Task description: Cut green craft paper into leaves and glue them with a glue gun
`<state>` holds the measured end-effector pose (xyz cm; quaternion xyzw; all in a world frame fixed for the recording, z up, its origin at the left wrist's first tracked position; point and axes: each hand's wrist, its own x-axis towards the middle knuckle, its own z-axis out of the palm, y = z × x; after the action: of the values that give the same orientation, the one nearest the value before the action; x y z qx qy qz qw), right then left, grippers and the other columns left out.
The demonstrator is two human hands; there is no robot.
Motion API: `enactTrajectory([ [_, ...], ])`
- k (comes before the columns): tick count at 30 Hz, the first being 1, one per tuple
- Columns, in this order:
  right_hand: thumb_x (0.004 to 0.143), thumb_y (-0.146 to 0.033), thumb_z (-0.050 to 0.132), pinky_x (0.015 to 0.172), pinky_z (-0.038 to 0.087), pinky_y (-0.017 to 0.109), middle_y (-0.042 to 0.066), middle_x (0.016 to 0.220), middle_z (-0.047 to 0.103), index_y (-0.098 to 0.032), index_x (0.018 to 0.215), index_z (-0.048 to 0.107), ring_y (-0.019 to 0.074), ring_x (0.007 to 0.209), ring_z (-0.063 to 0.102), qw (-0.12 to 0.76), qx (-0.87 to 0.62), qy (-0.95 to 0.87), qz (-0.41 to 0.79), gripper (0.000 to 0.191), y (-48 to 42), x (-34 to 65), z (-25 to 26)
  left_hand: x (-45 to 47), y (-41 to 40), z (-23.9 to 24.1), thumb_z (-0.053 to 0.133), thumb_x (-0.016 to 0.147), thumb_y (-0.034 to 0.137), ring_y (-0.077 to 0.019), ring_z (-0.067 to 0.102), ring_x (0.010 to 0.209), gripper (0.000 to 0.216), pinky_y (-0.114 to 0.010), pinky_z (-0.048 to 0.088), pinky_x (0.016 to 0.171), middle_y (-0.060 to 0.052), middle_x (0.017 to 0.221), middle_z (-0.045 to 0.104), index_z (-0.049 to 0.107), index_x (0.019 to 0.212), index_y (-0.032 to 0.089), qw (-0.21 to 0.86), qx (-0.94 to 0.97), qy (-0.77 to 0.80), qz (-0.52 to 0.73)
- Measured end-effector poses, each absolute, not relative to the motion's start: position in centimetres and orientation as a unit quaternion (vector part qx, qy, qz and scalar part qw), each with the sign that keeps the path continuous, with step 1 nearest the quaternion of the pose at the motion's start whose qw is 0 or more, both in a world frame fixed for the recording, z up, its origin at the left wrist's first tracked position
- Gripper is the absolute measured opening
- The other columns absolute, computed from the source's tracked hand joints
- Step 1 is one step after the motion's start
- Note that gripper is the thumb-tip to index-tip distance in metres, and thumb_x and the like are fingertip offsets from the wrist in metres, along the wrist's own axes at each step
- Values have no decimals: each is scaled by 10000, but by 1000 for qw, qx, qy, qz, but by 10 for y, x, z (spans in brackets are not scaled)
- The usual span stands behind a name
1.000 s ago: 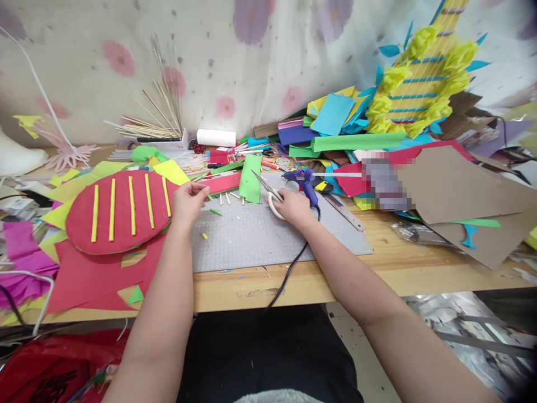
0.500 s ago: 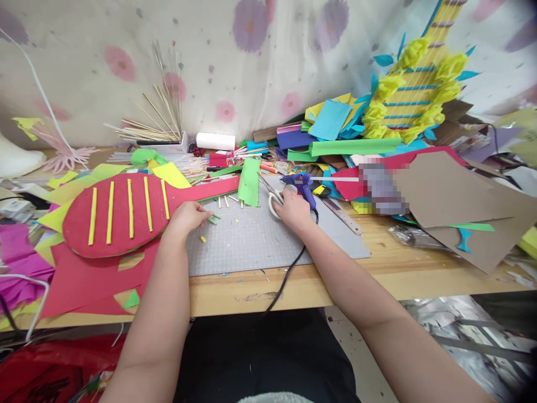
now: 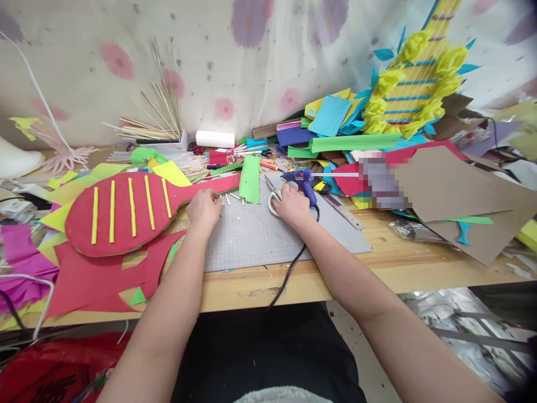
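My left hand (image 3: 203, 210) is closed at the left of the grey cutting mat (image 3: 255, 240), a bit of green paper stick (image 3: 217, 197) showing at its fingertips. The back of the hand hides most of the grip. My right hand (image 3: 295, 207) is curled over the white handles of the scissors (image 3: 273, 193), which lie on the mat with blades pointing away. Just past it rests a purple glue gun (image 3: 307, 187) with its black cord trailing forward. Short pale stick pieces (image 3: 227, 198) and a green paper strip (image 3: 250, 179) lie between the hands.
A red guitar-shaped cutout (image 3: 121, 215) with yellow strips lies left, on red paper scraps (image 3: 92, 280). A metal ruler (image 3: 342, 211) is right of the glue gun. Brown cardboard (image 3: 453, 196) overhangs at right. A flower-trimmed yellow guitar model (image 3: 411, 92) stands behind.
My left hand has moved right and away from me, toward the short stick pieces. The green pieces by it are now mostly hidden. My right hand stays at the scissors.
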<state>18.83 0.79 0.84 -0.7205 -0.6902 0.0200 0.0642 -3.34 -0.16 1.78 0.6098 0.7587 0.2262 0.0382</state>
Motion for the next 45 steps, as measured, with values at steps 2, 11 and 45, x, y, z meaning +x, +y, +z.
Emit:
enactTrajectory([
  [2, 839, -396, 440, 751, 445, 365, 185, 1107, 561, -106, 1140, 464, 292, 982, 573, 64, -716, -695, 22, 419, 6, 189, 8, -24, 2, 15, 558, 749, 254, -316, 570, 1001, 207, -402, 441, 774, -161, 1057, 610, 623, 933, 183, 21, 632, 752, 189],
  [11, 860, -321, 392, 798, 416, 323, 115, 1070, 585, -160, 1047, 543, 228, 1021, 519, 205, -648, -733, 15, 289, 0, 182, 8, -37, 7, 10, 538, 712, 174, -296, 603, 895, 183, -393, 440, 780, -144, 884, 659, 648, 858, 157, 54, 620, 761, 183],
  [45, 800, -375, 511, 490, 423, 195, -37, 700, 593, -202, 836, 489, 84, 533, 546, 357, -479, -670, 441, 179, 5, 126, 1, -16, -8, 21, 757, 606, 332, -46, 422, 428, 311, -192, 426, 437, 55, 505, 438, 504, 595, 152, 557, 374, 553, 495],
])
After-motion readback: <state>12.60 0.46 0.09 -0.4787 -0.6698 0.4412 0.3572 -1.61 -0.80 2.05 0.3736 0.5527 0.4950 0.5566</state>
